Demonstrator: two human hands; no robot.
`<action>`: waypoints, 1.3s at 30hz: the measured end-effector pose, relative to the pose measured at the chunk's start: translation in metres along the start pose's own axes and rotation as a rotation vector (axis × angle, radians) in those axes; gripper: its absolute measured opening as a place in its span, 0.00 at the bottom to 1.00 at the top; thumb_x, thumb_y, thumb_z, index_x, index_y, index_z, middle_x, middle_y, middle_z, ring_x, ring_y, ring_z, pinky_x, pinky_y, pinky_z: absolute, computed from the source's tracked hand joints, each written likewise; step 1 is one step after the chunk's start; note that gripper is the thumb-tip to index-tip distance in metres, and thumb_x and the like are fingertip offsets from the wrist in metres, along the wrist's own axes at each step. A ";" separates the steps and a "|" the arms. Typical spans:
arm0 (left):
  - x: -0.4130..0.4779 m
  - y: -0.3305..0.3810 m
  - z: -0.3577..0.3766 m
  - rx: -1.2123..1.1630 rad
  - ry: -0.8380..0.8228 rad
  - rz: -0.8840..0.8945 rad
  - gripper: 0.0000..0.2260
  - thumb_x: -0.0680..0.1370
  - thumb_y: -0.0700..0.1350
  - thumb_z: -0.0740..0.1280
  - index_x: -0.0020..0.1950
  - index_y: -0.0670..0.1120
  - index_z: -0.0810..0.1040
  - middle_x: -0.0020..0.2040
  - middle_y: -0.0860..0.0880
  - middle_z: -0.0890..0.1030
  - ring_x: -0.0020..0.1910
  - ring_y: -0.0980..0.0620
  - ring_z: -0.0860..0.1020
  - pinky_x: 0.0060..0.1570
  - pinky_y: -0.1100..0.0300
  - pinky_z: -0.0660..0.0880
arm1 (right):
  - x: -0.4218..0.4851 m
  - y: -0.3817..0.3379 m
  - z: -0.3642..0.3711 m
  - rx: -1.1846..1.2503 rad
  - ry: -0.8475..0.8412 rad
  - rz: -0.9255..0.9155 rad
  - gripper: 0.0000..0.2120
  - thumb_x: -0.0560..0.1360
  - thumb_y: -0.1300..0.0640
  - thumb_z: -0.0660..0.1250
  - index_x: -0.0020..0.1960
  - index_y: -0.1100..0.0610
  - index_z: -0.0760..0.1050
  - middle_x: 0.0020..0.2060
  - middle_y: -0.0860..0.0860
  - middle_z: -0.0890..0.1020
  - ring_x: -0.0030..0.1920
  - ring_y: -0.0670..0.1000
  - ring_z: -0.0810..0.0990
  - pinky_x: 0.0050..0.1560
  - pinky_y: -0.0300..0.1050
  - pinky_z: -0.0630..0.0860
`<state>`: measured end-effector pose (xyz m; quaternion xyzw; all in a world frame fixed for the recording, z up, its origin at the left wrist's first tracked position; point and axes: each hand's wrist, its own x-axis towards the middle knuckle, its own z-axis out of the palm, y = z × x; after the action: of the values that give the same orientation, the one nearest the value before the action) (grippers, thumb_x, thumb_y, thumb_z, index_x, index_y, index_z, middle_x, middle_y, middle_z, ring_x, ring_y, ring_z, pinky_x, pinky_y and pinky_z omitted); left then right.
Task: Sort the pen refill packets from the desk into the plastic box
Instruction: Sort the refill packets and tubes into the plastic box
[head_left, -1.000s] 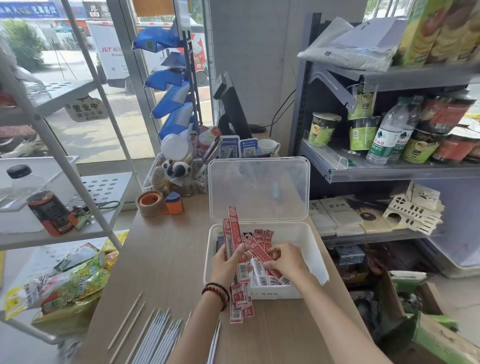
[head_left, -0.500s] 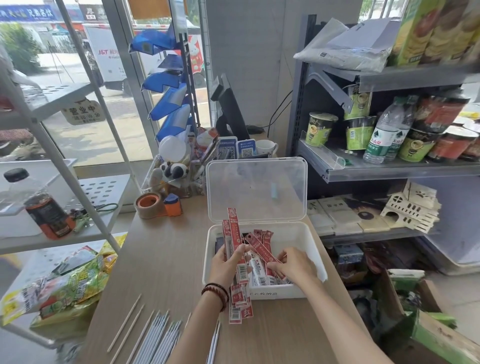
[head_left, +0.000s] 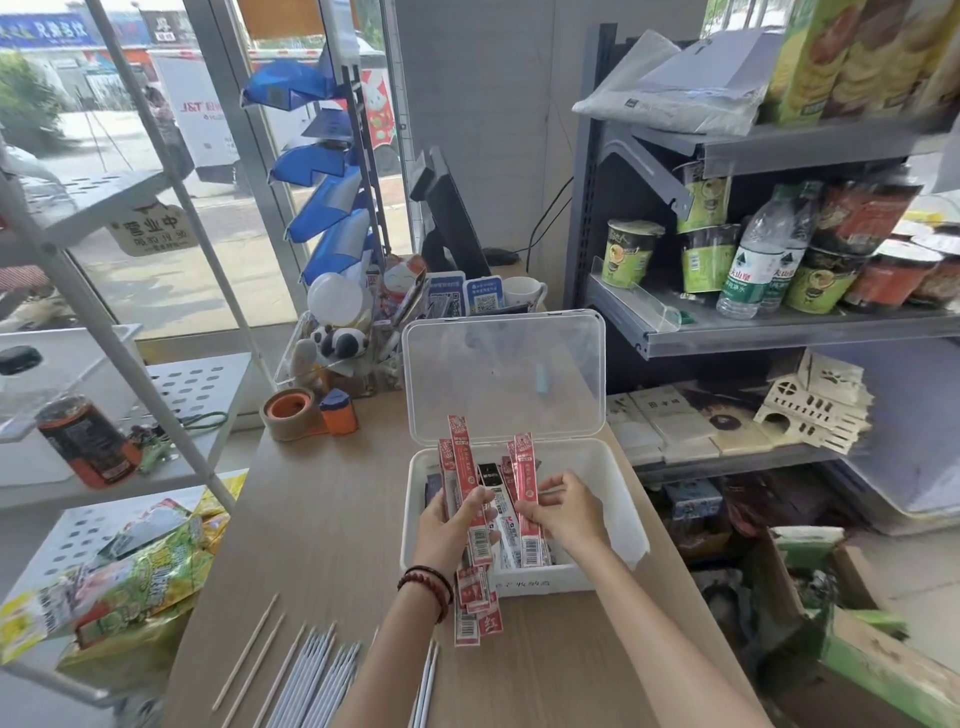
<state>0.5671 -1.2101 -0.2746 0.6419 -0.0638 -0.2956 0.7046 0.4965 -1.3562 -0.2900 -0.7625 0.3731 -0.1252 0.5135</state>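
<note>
Both hands at the box, packets fanned!
The left hand (head_left: 451, 525) clamps its fingers on a bunch of long red pen refill packets (head_left: 461, 467) over the open white plastic box (head_left: 621, 488) on the pale wooden desk (head_left: 322, 519); the right hand (head_left: 569, 514) pinches one more red packet (head_left: 525, 478), upright, just beside the bunch.

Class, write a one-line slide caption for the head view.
Left hand and right hand hold red refill packets at the open plastic box.
</note>
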 end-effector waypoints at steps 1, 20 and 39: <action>0.000 -0.001 0.000 0.009 -0.001 0.000 0.14 0.75 0.46 0.70 0.57 0.40 0.77 0.47 0.46 0.83 0.43 0.51 0.83 0.35 0.60 0.79 | 0.000 0.000 0.003 0.003 0.006 0.002 0.20 0.67 0.54 0.79 0.52 0.55 0.71 0.44 0.48 0.81 0.41 0.43 0.79 0.35 0.30 0.72; 0.004 -0.005 -0.002 0.069 0.004 0.027 0.11 0.75 0.46 0.69 0.54 0.42 0.78 0.47 0.48 0.84 0.45 0.50 0.83 0.49 0.47 0.80 | -0.005 0.009 0.022 -0.298 0.089 -0.116 0.25 0.67 0.47 0.78 0.61 0.54 0.78 0.56 0.49 0.80 0.52 0.47 0.79 0.52 0.41 0.77; 0.006 0.022 -0.013 -0.010 -0.030 -0.052 0.11 0.77 0.50 0.66 0.54 0.45 0.79 0.43 0.45 0.83 0.42 0.48 0.82 0.41 0.55 0.77 | -0.031 -0.046 0.021 0.090 -0.194 -0.288 0.20 0.64 0.47 0.80 0.51 0.51 0.78 0.42 0.48 0.83 0.41 0.46 0.82 0.41 0.38 0.80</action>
<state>0.5848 -1.2017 -0.2581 0.6353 -0.0561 -0.3239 0.6988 0.5072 -1.3112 -0.2525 -0.7929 0.2027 -0.1397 0.5574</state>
